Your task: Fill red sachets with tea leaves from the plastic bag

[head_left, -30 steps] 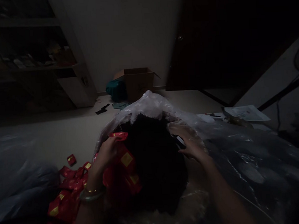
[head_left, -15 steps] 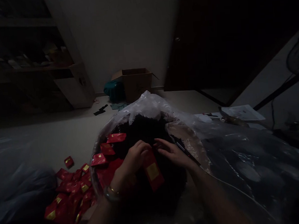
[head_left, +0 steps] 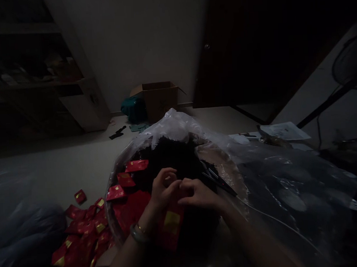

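Over a heap of dark loose leaf-like material (head_left: 175, 149), a red packet (head_left: 171, 225) with a yellow label hangs tilted from my hands. My left hand (head_left: 163, 192), with bangles at the wrist, curls its fingers at the packet's upper end. Fingers and thumb of my right hand (head_left: 198, 194) close on the same end from the other side. My fingers hide the packet's mouth. Right of the heap lies a black two-armed tool (head_left: 221, 183) with a small red light; a white cord runs off near it.
Red packets (head_left: 136, 165) lie along the left side of the plastic-lined round container (head_left: 110, 208). Many more form a pile (head_left: 82, 238) on the floor. Clear plastic sheeting (head_left: 276, 176) spreads rightward. An open cardboard box (head_left: 161, 98) and a teal bundle (head_left: 133, 108) stand by the wall.
My right hand has moved left, from apart to the packet's upper end. The packet has shifted left and towards me. The whole view has slid slightly.
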Demonstrator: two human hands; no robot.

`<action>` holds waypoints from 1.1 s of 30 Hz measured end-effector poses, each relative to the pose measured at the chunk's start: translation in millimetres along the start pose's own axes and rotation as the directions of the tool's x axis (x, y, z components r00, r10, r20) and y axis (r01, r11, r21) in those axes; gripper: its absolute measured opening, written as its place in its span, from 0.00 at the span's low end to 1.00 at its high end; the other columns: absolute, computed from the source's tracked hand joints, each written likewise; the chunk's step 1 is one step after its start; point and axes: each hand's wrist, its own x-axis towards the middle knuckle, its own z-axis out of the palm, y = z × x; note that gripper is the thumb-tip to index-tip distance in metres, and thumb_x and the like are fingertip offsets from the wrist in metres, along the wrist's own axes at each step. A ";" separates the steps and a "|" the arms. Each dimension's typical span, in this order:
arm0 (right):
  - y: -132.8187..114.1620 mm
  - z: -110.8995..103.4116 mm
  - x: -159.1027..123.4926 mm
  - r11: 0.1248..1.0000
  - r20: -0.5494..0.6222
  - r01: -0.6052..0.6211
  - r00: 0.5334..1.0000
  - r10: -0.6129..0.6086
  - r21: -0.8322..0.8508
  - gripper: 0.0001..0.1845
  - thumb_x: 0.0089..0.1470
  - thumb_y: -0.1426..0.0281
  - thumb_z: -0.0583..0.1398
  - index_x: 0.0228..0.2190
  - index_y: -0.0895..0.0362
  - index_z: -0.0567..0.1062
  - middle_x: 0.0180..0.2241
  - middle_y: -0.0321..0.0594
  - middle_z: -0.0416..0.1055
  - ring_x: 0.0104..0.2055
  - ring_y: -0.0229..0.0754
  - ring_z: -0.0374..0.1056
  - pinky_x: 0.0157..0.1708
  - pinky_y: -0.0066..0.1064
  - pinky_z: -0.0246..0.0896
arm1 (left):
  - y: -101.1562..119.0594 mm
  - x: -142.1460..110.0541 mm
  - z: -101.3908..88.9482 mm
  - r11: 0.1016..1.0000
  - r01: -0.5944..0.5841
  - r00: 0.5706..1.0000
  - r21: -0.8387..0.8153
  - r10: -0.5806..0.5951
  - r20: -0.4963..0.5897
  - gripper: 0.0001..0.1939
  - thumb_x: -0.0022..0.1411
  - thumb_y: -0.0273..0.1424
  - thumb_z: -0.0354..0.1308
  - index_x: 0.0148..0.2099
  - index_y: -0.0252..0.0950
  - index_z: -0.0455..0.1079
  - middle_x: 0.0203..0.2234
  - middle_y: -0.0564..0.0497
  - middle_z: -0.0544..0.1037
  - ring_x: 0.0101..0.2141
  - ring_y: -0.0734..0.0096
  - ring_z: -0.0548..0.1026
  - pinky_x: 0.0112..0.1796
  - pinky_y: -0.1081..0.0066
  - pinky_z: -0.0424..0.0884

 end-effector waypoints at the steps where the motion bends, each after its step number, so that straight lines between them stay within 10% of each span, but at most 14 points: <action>1: -1.7 1.2 -0.7 0.996 0.011 0.057 0.998 -0.056 -0.064 0.12 0.43 0.65 0.69 0.20 0.58 0.72 0.27 0.36 0.68 0.32 0.40 0.66 0.32 0.31 0.63 | 0.2 0.1 0.9 1.000 -0.007 0.999 -0.027 0.006 -0.034 0.14 0.54 0.36 0.63 0.41 0.36 0.68 0.20 0.58 0.69 0.19 0.81 0.65 0.20 0.80 0.60; 9: -13.6 16.7 -5.2 0.802 -0.073 0.539 0.817 -0.572 -0.258 0.11 0.57 0.66 0.59 0.25 0.57 0.73 0.27 0.42 0.73 0.38 0.43 0.68 0.39 0.35 0.65 | -1.6 -1.6 -0.9 0.977 0.100 0.994 -0.190 -0.107 -0.027 0.23 0.63 0.48 0.49 0.41 0.33 0.70 0.13 0.59 0.63 0.15 0.80 0.58 0.17 0.79 0.54; 14: -21.9 12.8 -9.3 0.915 0.148 0.242 0.968 -0.203 -0.322 0.10 0.51 0.64 0.64 0.25 0.57 0.75 0.22 0.35 0.72 0.26 0.38 0.66 0.35 0.32 0.62 | -1.5 -6.9 0.2 0.971 0.104 0.995 -0.216 -0.102 0.023 0.24 0.64 0.50 0.47 0.39 0.33 0.69 0.09 0.63 0.54 0.13 0.80 0.54 0.16 0.78 0.52; 19: -1.7 26.7 -10.2 0.985 0.306 0.114 0.949 -0.068 -0.132 0.08 0.52 0.66 0.60 0.27 0.56 0.77 0.24 0.34 0.72 0.25 0.37 0.65 0.28 0.27 0.62 | 6.3 -16.7 5.3 0.970 -0.137 0.951 0.199 0.073 0.300 0.21 0.68 0.41 0.43 0.36 0.35 0.72 0.18 0.53 0.71 0.19 0.76 0.67 0.23 0.76 0.63; 24: 11.1 23.1 -5.7 0.999 0.196 0.032 0.980 -0.039 0.039 0.10 0.54 0.69 0.56 0.30 0.56 0.78 0.28 0.36 0.75 0.32 0.41 0.68 0.37 0.32 0.66 | 17.4 -8.6 -7.6 0.770 -0.461 0.846 0.441 0.232 0.480 0.16 0.67 0.37 0.47 0.36 0.36 0.73 0.26 0.48 0.76 0.29 0.68 0.72 0.33 0.69 0.70; 29: -3.2 -14.6 1.0 0.952 -0.107 -0.079 0.988 0.115 0.297 0.17 0.54 0.59 0.58 0.41 0.56 0.78 0.39 0.39 0.77 0.44 0.49 0.70 0.51 0.44 0.61 | 19.3 6.2 -33.4 0.579 -0.442 0.889 0.685 0.180 0.421 0.41 0.46 0.40 0.68 0.60 0.37 0.59 0.52 0.38 0.69 0.49 0.51 0.69 0.48 0.54 0.68; 33: -5.9 -15.5 -0.2 0.890 -0.091 -0.124 0.979 0.181 0.438 0.21 0.47 0.58 0.65 0.42 0.56 0.78 0.40 0.40 0.77 0.47 0.50 0.70 0.54 0.47 0.58 | 5.4 7.3 -35.3 0.476 -0.438 0.897 0.763 0.177 0.404 0.32 0.49 0.29 0.66 0.57 0.38 0.62 0.47 0.42 0.71 0.43 0.57 0.71 0.43 0.58 0.72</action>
